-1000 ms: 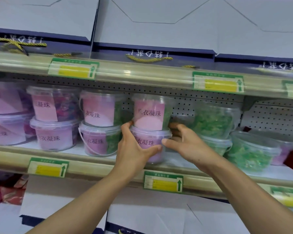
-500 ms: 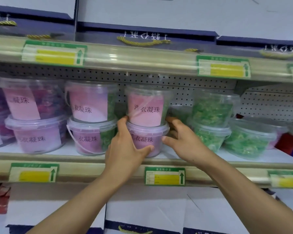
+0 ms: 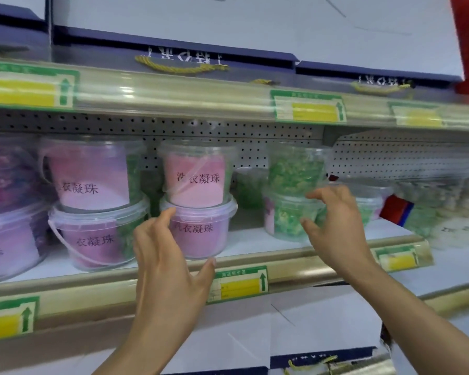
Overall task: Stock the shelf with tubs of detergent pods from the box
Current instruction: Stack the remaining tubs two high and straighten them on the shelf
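On the middle shelf (image 3: 255, 240) of a store rack, seen from the head camera, clear plastic tubs of detergent pods stand stacked two high. At centre, a lower tub (image 3: 201, 228) with a purple label and black printed characters carries an upper tub (image 3: 198, 175) with a pink label; both have clear lids, and green pods show at the upper tub's right edge. To their left stands a second purple-and-pink stack (image 3: 95, 201), its lower tub fitted with a thin white bail handle, and further purple tubs sit blurred at the frame's left edge. To the right, a stack of green-pod tubs (image 3: 293, 190) stands apart from the centre pair, with a gap of bare shelf between them.

A person's left hand (image 3: 168, 255) hovers in front of the lower tub's left side, fingers spread and relaxed, thumb out below the tub's base near the shelf lip; it grips nothing, and whether its fingertips graze the tub cannot be told. The right hand (image 3: 333, 226) is raised before the green-pod stack, fingers loosely curved and parted, holding nothing. Both hands are well apart, the centre stack between them.

Green-and-yellow price tags (image 3: 240, 284) line the shelf rails. White boxes with dark blue trim (image 3: 255, 28) fill the shelf above and the space below.
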Demonstrator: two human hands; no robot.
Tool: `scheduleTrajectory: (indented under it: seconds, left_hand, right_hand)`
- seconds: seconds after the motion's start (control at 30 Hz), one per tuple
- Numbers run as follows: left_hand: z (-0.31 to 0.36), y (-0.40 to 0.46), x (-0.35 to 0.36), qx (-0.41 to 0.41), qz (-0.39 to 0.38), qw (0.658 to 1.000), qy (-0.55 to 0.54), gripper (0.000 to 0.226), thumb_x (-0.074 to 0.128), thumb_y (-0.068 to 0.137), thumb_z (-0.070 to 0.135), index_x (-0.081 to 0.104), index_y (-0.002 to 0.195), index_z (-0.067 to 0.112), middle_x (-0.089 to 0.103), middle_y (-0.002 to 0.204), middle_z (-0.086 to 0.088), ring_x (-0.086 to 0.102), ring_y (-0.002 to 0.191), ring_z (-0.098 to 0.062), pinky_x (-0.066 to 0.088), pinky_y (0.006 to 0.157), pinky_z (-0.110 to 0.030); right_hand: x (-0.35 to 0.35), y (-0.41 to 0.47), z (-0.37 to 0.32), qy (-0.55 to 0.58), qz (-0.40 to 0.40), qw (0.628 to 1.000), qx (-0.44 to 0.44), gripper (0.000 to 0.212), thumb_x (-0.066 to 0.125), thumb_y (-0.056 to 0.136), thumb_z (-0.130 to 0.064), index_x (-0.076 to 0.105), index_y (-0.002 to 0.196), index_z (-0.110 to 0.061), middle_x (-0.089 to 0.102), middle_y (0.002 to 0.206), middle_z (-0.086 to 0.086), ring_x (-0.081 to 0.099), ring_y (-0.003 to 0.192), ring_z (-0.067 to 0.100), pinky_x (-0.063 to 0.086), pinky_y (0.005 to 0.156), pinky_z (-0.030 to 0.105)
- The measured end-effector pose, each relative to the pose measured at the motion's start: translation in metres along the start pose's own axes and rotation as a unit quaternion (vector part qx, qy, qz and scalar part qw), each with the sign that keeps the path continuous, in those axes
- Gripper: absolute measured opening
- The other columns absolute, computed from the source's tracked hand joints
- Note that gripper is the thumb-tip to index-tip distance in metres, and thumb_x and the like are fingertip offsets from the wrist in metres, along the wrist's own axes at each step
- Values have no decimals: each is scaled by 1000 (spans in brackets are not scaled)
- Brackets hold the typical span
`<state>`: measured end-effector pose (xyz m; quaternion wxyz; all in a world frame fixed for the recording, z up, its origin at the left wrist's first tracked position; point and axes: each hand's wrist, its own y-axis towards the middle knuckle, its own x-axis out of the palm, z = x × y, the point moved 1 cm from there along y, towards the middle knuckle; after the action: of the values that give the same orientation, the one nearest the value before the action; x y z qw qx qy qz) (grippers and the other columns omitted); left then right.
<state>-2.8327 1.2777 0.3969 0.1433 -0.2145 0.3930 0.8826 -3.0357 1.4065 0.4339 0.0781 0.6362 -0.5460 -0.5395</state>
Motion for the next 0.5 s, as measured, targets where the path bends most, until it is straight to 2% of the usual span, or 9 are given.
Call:
scheduleTrajectory:
  seconds: [0.13,0.2,0.3,0.33,0.43,0.5]
  left_hand:
    - [14,-6,4,30,30,999,10,75,77,70,12,34,130,18,21,114,11,36,120,-18,26,93,-20]
    - [26,-9,10,53,35,998,10,69,75,72,14,33,126,22,22,111,15,39,118,-17,30,93,-23]
    - [48,-14,25,70,35,997,20,64,74,75,17,35,124,26,22,110,18,40,114,-13,31,90,-23]
    - [56,-17,31,68,28,997,21,63,73,76,18,36,126,25,23,111,17,39,113,-11,30,88,-20]
    - [76,-22,48,38,2,999,10,65,70,80,20,31,131,28,24,121,13,37,117,-7,30,87,-18]
    - [88,-24,57,10,-16,1000,0,65,68,82,21,27,132,32,25,126,12,37,119,-7,32,86,-20]
  right_hand:
    - [3,8,9,-42,10,996,-79,39,81,66,-5,61,101,-7,52,103,11,49,102,29,42,82,36]
    - [0,13,12,-30,-5,995,-95,36,79,69,-5,60,99,-7,49,102,11,51,97,30,45,78,36]
    - [-9,19,23,18,-44,993,-105,30,74,75,-4,55,98,-10,41,103,3,52,89,24,47,81,34]
    - [-13,20,27,39,-59,991,-111,28,73,77,-4,54,97,-12,38,103,1,51,85,19,46,81,31]
    - [-24,23,43,99,-106,981,-129,27,69,80,-3,49,93,-17,39,103,-2,46,75,4,34,74,8]
    - [-27,26,51,129,-130,973,-142,26,67,81,-3,50,93,-18,41,103,-2,50,83,11,32,73,7]
